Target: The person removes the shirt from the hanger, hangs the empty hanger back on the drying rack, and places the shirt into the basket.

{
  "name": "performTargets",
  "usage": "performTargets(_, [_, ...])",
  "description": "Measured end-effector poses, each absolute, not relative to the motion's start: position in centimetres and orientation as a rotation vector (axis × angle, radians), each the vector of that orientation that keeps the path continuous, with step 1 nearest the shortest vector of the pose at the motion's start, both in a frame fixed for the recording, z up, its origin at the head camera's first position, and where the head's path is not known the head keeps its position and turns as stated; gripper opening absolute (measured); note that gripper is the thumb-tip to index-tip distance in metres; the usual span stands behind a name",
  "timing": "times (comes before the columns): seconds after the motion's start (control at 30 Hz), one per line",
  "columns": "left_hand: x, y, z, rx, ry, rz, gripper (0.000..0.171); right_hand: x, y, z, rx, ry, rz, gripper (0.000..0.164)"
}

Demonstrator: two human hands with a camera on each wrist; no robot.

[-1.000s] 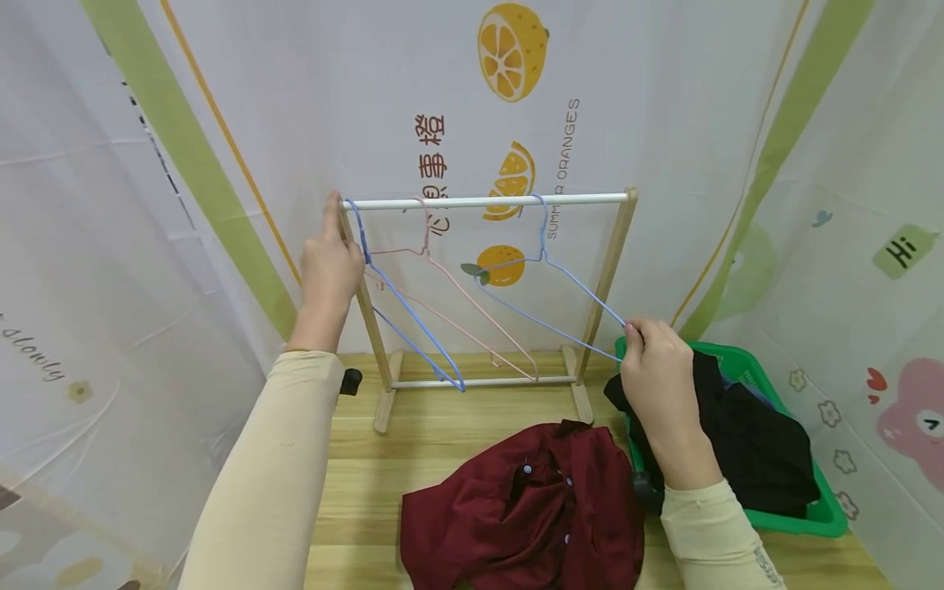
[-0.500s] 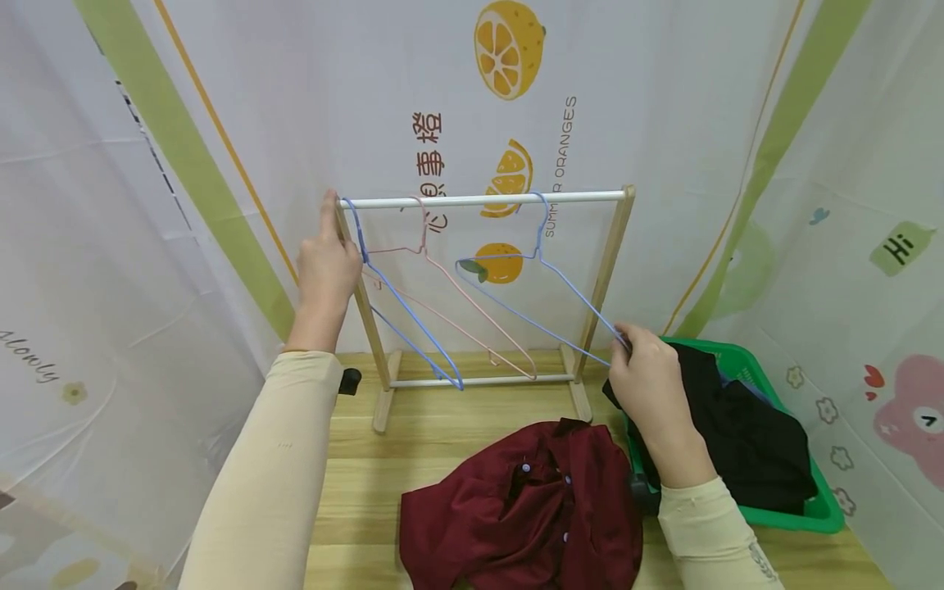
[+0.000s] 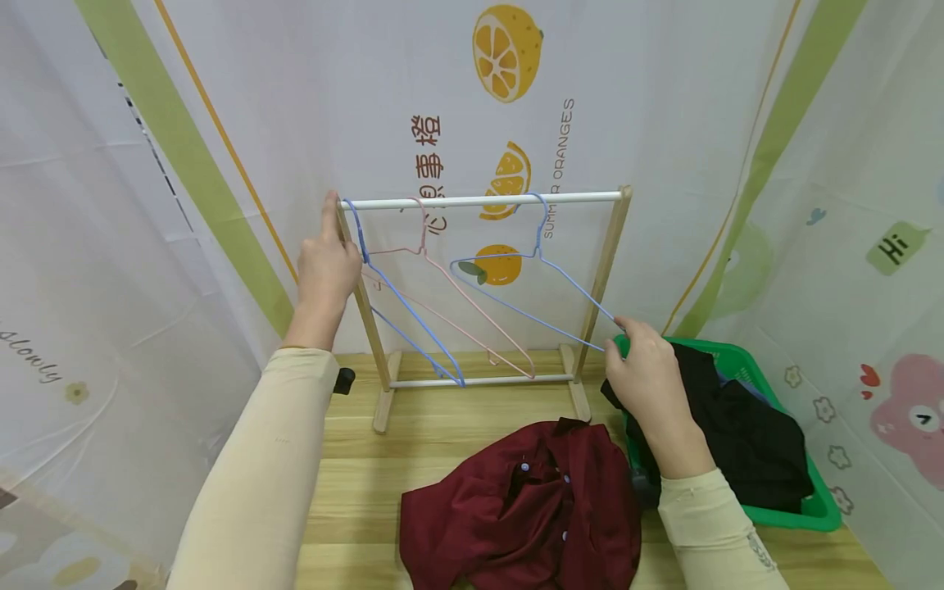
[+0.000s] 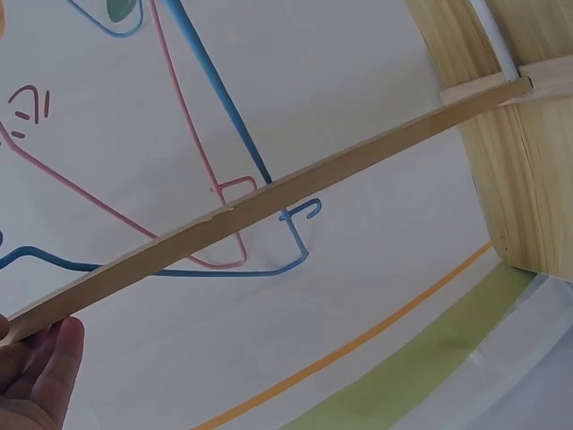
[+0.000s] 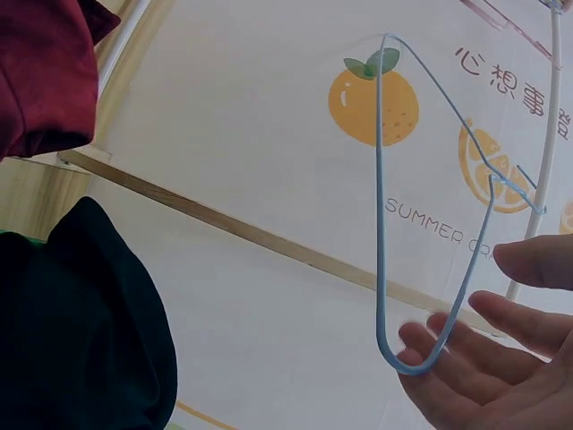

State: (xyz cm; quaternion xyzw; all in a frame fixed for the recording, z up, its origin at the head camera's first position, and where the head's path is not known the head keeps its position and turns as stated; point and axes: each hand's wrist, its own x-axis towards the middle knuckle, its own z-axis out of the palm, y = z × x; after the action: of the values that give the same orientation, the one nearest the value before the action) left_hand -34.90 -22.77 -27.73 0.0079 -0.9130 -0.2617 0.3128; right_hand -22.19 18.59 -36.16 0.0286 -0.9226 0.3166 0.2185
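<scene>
A small wooden clothes rack (image 3: 608, 262) with a white top rail stands ahead. My left hand (image 3: 328, 266) grips its left post near the top, with the index finger stretched up to the corner. On the rail's right part hangs a light blue hanger (image 5: 380, 224). My right hand (image 3: 652, 377) is at this hanger's right end; in the right wrist view the thumb is apart from the wire and the loosely spread fingers touch the lower bend. A pink hanger (image 3: 424, 238) and a darker blue hanger (image 3: 362, 246) hang towards the left post.
A dark red buttoned shirt (image 3: 516, 508) lies on the wooden surface in front of the rack. At right, a green basket (image 3: 828, 500) holds black clothing (image 3: 760, 442). White printed curtains (image 3: 664, 98) enclose the space.
My right hand has moved slightly left with the blue hanger, whose body has swung left, and its pinch on the wire has loosened. My left hand stays on the post.
</scene>
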Motion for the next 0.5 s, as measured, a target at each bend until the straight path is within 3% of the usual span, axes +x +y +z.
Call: performTargets(0.5, [-34.59,-23.10,-26.86,0.022,-2.465,-0.693,0.077,-22.68,18.95,-36.29,0.077,-2.577,0.850,0.047])
